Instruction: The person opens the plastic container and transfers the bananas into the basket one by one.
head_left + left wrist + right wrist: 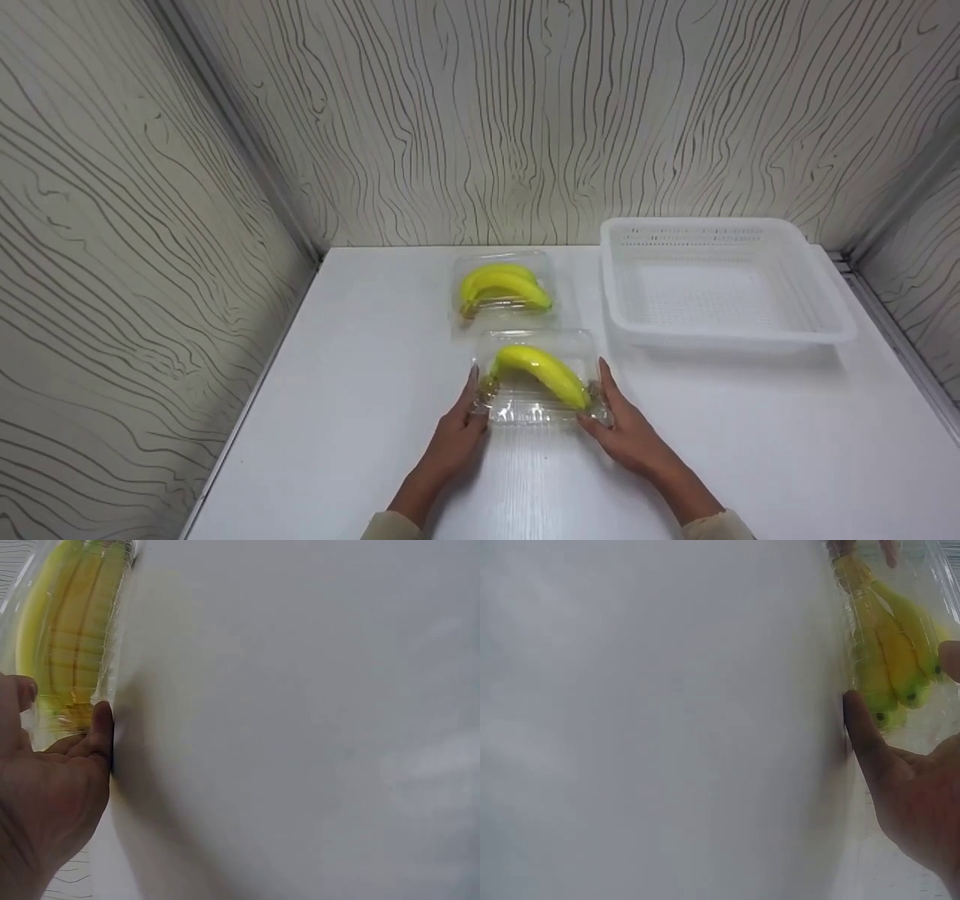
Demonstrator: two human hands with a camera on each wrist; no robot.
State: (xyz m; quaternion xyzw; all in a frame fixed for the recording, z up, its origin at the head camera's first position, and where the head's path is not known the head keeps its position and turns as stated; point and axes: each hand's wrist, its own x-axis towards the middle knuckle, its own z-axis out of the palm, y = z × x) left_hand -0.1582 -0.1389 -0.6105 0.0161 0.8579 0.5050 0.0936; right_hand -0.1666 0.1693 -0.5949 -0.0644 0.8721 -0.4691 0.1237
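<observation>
The left hand [459, 433] and the right hand [630, 436] grip a clear plastic box [532, 411] between them, one at each end. Each hand has its thumb on the near side of the box and its fingers along the end wall. Inside this box, directly between the two hands, lies a bunch of yellow bananas [541, 369] — the right wrist view shows three dark tips just beyond the right hand's fingers, and the stem end sits close to the left hand. Whether the box rests on the white surface [330, 427] or is raised slightly above it, I cannot tell.

Just past the hands, ahead of the left hand and slightly to its right, a second clear box [541, 265] holds more yellow bananas [504, 283]; neither hand touches it. Ahead of the right hand and off to its right stands a white perforated basket [735, 336], well apart from the fingers. Behind each hand, a pale sleeve [391, 526] ends above the wrist. Beyond everything, farthest from the hands, rises a wall [480, 120] patterned with dark wood-grain lines — it runs across the whole back.
</observation>
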